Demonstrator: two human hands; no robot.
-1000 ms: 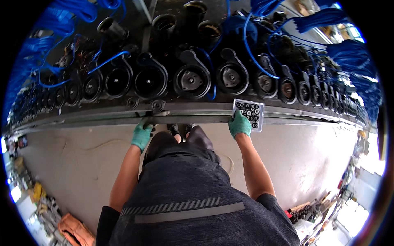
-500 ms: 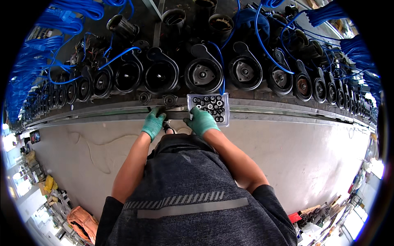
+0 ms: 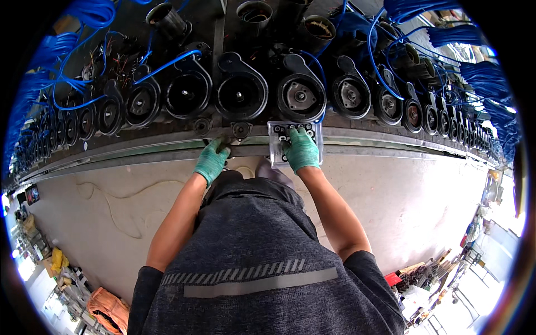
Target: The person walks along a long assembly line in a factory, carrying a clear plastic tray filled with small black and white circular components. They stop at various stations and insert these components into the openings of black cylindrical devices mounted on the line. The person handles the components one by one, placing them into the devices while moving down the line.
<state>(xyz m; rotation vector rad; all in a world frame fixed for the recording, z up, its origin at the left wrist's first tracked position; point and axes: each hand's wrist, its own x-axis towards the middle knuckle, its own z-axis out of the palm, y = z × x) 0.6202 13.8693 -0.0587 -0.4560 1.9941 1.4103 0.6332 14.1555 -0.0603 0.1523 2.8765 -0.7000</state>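
My right hand (image 3: 302, 151), in a green glove, reaches over a clear plastic box (image 3: 274, 159). Its fingers are spread and touch the small black-and-silver rings (image 3: 283, 137) inside; part of the box is hidden under the hand. To the left, my left hand (image 3: 210, 162), gloved the same way, is at the bench's front rail with its fingers closed. A small dark piece seems to be at its fingertips, too small to name. Just beyond this hand, two round metal flanges (image 3: 240, 130) (image 3: 202, 126) lie on the bench edge.
A long row of black round pump-like housings (image 3: 242, 96) with raised spouts lines the bench (image 3: 357, 137). Behind them stand dark metal cylinders (image 3: 254, 12). Bundles of blue cable (image 3: 455, 36) hang at both sides, and a pale hose (image 3: 114, 206) lies on the floor.
My right hand has moved from the box's left side onto the rings inside it. My left hand stays near the rail. The whole view has shifted slightly.
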